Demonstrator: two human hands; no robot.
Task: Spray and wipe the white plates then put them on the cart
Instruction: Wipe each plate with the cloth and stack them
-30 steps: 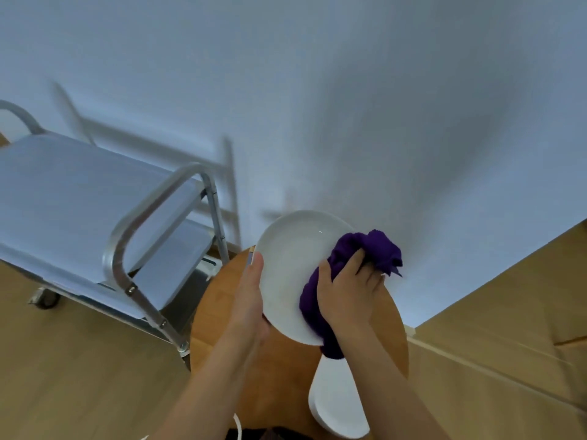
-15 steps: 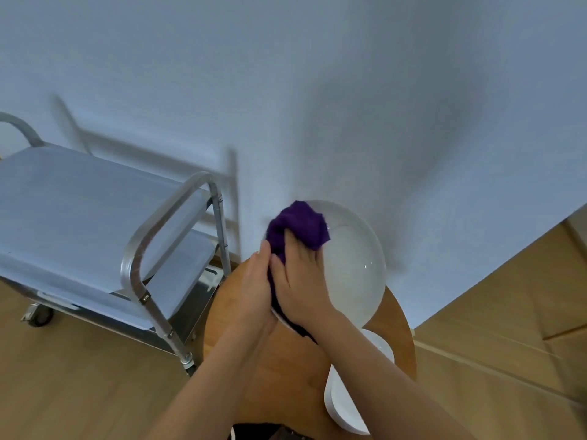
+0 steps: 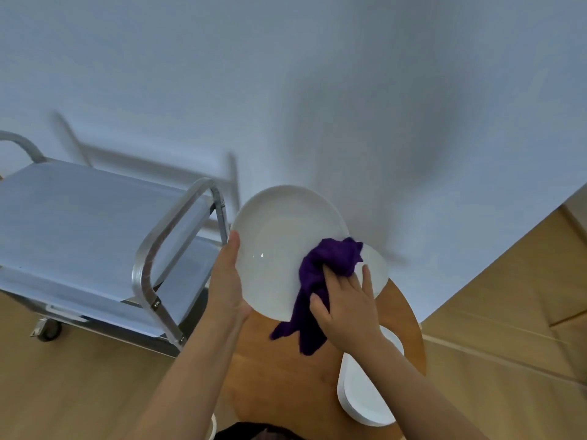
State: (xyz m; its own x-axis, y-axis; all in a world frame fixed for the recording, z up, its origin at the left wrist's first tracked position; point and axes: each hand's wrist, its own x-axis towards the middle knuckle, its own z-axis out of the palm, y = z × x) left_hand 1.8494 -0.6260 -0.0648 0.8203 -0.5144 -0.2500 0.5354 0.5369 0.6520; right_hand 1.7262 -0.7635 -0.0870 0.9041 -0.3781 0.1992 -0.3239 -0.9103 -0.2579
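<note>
Left hand [image 3: 227,281] grips white plate [image 3: 279,249] by rim at 9 o'clock, thumb along edge, plate tilted above round wooden table [image 3: 286,376]. Right hand [image 3: 347,308] presses purple cloth [image 3: 317,287] against plate face at 4 o'clock, fingers spread flat over cloth; cloth tail hangs below plate rim. Stack of white plates [image 3: 362,395] sits on table at 5 o'clock, partly hidden by right forearm. Metal cart [image 3: 95,223] stands at 9 o'clock, just beside table, near held plate. White wall [image 3: 317,90] behind.
</note>
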